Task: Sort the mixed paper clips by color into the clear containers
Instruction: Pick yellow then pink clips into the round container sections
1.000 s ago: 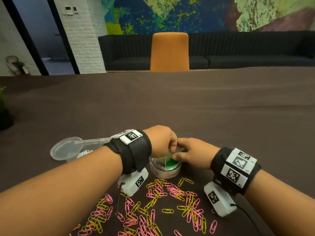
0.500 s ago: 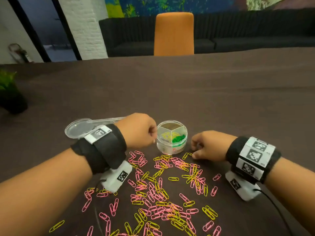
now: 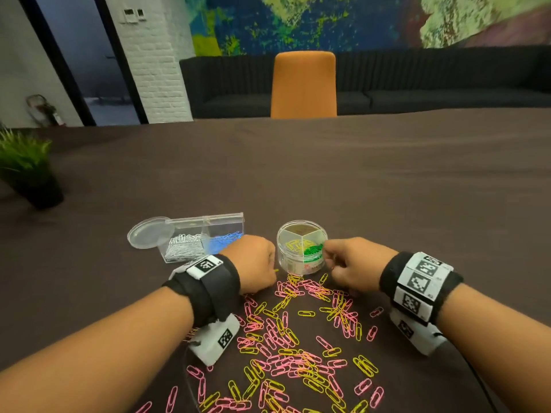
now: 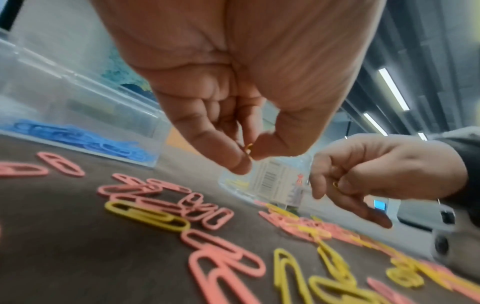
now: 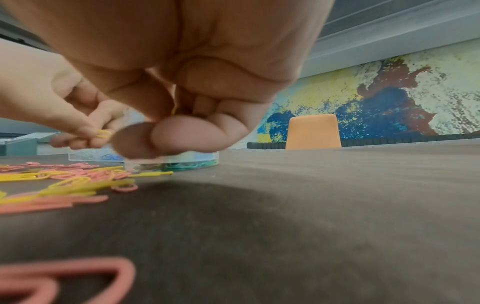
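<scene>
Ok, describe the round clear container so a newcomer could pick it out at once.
On the dark brown table, straight in front of the orange chair, sits the round clear container, between the left hand and the right hand. Unlike the rectangular clear box of silver and blue clips to its left, it is a lidless tub split into three wedges, holding yellow and green clips.

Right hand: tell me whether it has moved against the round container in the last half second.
Yes. The right hand rose from the table toward the round container.

Head view: high, looking down the table (image 3: 357, 174). Wrist views: table-level, close under each palm. All share the round tub (image 3: 301, 248).
</scene>
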Demonstrator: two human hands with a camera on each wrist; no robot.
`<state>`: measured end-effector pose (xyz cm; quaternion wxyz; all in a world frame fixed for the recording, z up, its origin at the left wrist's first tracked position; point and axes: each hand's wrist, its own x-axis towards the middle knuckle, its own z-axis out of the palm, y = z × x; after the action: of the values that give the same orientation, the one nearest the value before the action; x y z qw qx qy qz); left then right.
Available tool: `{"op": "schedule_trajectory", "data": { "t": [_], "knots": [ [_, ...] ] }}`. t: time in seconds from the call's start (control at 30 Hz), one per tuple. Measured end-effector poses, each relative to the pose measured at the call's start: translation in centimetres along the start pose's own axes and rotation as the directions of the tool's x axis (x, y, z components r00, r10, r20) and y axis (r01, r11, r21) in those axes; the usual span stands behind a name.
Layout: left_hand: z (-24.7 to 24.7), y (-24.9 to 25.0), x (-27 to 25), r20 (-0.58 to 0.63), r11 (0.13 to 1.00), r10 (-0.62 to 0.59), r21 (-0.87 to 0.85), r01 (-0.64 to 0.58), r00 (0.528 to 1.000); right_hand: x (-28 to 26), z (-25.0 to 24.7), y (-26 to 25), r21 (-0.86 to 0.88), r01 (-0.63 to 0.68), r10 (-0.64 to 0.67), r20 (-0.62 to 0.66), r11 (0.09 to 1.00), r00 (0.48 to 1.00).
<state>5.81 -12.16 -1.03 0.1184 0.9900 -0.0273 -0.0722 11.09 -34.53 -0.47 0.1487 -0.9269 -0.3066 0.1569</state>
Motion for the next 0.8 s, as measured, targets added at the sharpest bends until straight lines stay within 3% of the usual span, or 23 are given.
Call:
{"op": "schedule_trajectory", "data": {
  "t": [0.13,0.2,0.27,0.4,0.53,0.67,0.8],
  "knots": [
    [-0.1,-0.5,-0.3,-0.104,0.961,-0.027,-0.276,-0.002,0.994,0.1,0.0,-0.1,-0.101,0.040,-0.032,0.076,0.994,0.997],
    [0.2,-0.6,-0.2,-0.049,0.914,-0.022,-0.405,0.000,0.999,0.2,0.2,-0.2,-0.118,0.045,-0.034,0.094,0.992,0.995],
    [0.3,-0.5,0.1,0.034,0.903,-0.047,-0.426,0.058,0.998,0.3,0.4,-0.2,-0.161,0.040,-0.022,0.109,0.986,0.994],
    [0.8,0.5,0.7,0.096,0.934,-0.074,-0.342,0.103,0.993,0.6,0.8,0.1,-0.185,0.039,-0.014,0.136,0.982,0.991],
    [0.9,1.6,0.8,0.124,0.991,0.059,-0.127,-0.043,0.991,0.3,0.9,-0.2,-0.202,0.004,0.018,0.107,0.979,0.994],
    [0.4,2.0,0.9,0.138,0.983,0.149,0.091,-0.162,0.979,0.3,0.7,-0.4,-0.140,-0.038,0.048,0.071,0.989,0.996],
    [0.2,2.1,1.2,0.151,0.982,0.142,0.105,-0.159,0.978,0.1,0.6,-0.3,-0.096,-0.053,0.056,0.026,0.994,0.998]
  ]
}}
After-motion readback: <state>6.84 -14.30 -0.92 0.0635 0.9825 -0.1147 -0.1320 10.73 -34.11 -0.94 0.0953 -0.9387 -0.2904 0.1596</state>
